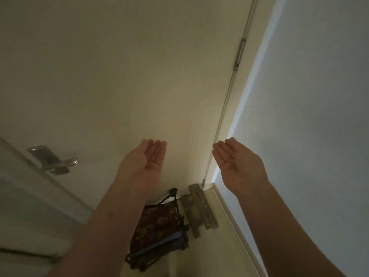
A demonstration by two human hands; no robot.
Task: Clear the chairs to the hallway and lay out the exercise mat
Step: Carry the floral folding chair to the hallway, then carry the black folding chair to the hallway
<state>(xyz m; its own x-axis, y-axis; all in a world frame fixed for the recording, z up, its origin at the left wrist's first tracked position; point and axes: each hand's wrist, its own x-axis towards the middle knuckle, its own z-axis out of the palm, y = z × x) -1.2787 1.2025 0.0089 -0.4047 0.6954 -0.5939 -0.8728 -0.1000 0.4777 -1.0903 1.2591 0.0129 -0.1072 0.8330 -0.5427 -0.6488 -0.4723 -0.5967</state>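
- The folded chair (157, 232), red patterned fabric on a dark frame, stands below and between the two hands. It is partly hidden by the left forearm, and its top tip appears to lean on the foot of the door (119, 76).
- The exercise mat is nowhere in view.
- The left hand (142, 166) is held palm up above the chair, fingers straight and together, holding nothing.
- The right hand (237, 164) mirrors it just across the door's edge, also flat, palm up and empty. Neither hand touches the chair.
- I judge this to be the stowing of a chair. To do it well, the frame should rest steadily against a surface, feet planted so it cannot slide, and should be checked before walking off.
- Pale metal strips (199, 208) lie just beside the chair, below the right hand, and a chair leg could catch on them.
- A hinge (239, 53) sits high above the right hand and the door handle (54, 160) lies well out past the left hand, so the chair is at the hinge end. I cannot tell which way the door swings, and a swing could knock the chair.
- The wall (309, 116) closes in right behind the right hand and its skirting (235, 222) runs under that forearm. The corner is tight, and what open room there is lies toward the left hand's side.
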